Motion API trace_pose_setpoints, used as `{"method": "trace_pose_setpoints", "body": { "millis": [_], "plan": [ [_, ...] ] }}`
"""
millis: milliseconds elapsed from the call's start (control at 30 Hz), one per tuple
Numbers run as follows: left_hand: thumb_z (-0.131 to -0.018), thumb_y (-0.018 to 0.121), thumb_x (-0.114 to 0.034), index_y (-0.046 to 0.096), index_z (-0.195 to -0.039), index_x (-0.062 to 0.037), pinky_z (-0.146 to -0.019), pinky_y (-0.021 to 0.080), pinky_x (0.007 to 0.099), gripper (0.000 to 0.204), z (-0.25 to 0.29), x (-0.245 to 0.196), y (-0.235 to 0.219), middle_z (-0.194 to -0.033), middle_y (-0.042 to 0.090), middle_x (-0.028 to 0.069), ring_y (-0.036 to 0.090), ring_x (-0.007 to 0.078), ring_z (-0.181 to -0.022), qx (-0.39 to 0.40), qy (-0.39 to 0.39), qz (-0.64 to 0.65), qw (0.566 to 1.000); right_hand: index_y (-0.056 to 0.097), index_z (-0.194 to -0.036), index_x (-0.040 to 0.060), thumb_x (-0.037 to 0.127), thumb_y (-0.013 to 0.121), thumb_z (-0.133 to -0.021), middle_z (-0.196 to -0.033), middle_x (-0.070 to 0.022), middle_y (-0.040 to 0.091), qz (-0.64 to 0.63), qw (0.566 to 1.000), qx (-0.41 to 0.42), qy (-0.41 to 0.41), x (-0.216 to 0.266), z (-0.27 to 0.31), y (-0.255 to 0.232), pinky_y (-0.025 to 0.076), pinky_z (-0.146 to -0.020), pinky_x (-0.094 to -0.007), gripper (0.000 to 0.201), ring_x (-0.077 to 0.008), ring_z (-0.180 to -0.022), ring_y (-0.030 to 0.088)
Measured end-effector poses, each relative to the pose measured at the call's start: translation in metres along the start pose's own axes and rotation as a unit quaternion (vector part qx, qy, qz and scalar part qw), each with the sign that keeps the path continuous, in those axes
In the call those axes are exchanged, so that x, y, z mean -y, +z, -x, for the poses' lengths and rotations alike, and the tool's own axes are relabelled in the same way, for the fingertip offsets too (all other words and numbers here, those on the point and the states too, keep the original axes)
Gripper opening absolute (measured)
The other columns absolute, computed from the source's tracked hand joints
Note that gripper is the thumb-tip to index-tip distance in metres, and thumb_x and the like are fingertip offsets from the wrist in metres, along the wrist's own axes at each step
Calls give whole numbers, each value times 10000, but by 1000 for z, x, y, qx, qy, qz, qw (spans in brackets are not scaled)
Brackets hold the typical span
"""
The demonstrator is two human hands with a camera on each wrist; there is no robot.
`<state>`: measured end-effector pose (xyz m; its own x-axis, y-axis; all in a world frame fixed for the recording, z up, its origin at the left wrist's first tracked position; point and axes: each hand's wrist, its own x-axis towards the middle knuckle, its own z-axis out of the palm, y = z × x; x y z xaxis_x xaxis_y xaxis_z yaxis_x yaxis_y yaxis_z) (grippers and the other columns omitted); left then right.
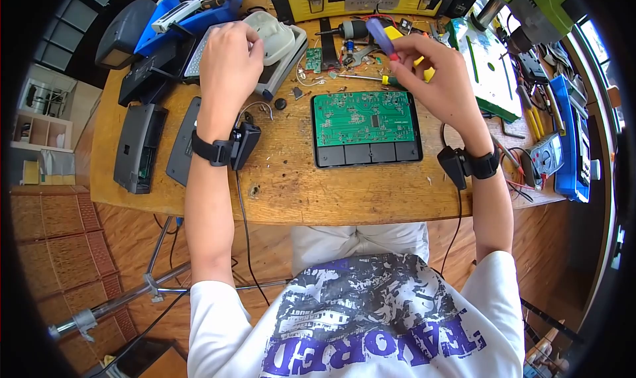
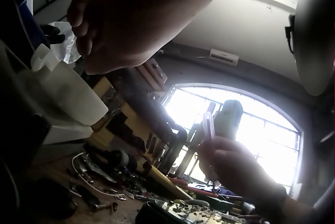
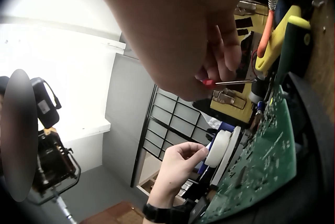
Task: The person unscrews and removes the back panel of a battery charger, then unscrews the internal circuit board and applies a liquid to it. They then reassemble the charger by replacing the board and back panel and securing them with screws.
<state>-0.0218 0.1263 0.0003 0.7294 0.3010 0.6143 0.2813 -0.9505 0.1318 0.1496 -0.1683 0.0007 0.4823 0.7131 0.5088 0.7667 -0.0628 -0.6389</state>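
Note:
My right hand (image 1: 442, 80) holds a screwdriver (image 1: 379, 36) with a see-through purple handle, its thumb and fingers around the lower handle. In the right wrist view the screwdriver's red collar (image 3: 209, 83) and thin metal shaft show beyond the fingers. My left hand (image 1: 228, 63) has bent fingers, with the fingertips right at the edge of a white plastic container (image 1: 273, 40); I cannot tell whether they grip anything. A green circuit board (image 1: 363, 118) in a black casing (image 1: 368, 154) lies on the table in front of me, below both hands.
Dark device housings (image 1: 140, 146) and a blue bin (image 1: 192, 14) stand at the left. Behind the board lie another screwdriver (image 1: 361, 78), a small green board (image 1: 314, 59) and loose parts. A multimeter (image 1: 546, 154) and a blue tray (image 1: 573, 136) are at the right.

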Motion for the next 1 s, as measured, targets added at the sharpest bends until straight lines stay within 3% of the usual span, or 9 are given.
{"method": "trace_pose_setpoints", "body": {
  "millis": [67,267,433,533,633,700,767,800,1000],
  "plan": [
    [-919,775,-135,765,-942,-5,-830,568,435,132,0,2,1,-900,751,146,724,322,-886,24,-27,11,999,778,-1144,25,145,782,-964,-865,-76,766,100,994,45,4,-1,0,-6,558,-692,-303,216,-152,-743,707],
    [-905,782,-138,790,-947,10,-802,580,428,154,0,-1,-3,-852,760,163,745,329,-837,55,-50,43,996,773,-1095,30,155,804,-933,-886,-136,790,159,982,97,-20,-19,3,-17,607,-768,-389,208,-299,-823,781],
    [-909,790,-148,795,-964,-1,-792,577,414,157,-1,1,-1,-874,758,146,730,320,-825,52,-26,38,998,767,-1073,27,143,797,-927,-885,-139,790,171,977,124,5,-17,4,-25,611,-782,-398,189,-306,-838,785],
    [-903,823,-180,797,-959,-15,-810,572,403,177,-5,-13,-7,-897,751,122,721,296,-867,-11,27,26,999,766,-1079,30,152,812,-911,-902,-131,781,183,974,133,8,-17,5,-27,605,-802,-405,212,-306,-869,772],
    [-874,886,-250,797,-1021,-33,-868,570,402,276,-2,-43,-21,-948,733,106,707,288,-906,14,106,183,977,754,-1117,34,183,848,-875,-994,-133,754,182,972,148,-23,-5,3,-33,589,-868,-416,299,-320,-990,743],
    [-805,952,-329,761,-1157,-9,-945,560,412,513,5,-59,-27,-1072,705,130,687,308,-997,221,185,317,903,743,-1148,35,207,871,-852,-1059,-139,735,177,969,157,-68,4,5,-32,578,-910,-424,366,-332,-1066,721],
    [-731,994,-382,683,-1305,35,-1012,539,415,774,14,-66,-17,-1204,651,159,652,340,-1094,284,233,298,881,699,-1262,43,234,947,-770,-1312,-163,680,104,958,255,-84,12,11,-28,529,-1043,-453,583,-360,-1261,643],
    [-677,1007,-387,637,-1345,71,-1035,520,422,890,16,-69,-14,-1240,615,171,611,348,-1167,303,247,267,881,652,-1329,38,266,974,-722,-1325,-152,648,109,951,278,-77,12,16,-24,510,-1085,-476,724,-378,-1300,601],
    [-670,965,-305,647,-1337,57,-1017,516,440,823,21,-71,-9,-1176,606,161,601,362,-1122,326,239,227,886,628,-1377,18,254,965,-716,-1364,-141,618,157,944,283,-64,18,21,-19,516,-1088,-471,778,-394,-1287,601]
  ]
}}
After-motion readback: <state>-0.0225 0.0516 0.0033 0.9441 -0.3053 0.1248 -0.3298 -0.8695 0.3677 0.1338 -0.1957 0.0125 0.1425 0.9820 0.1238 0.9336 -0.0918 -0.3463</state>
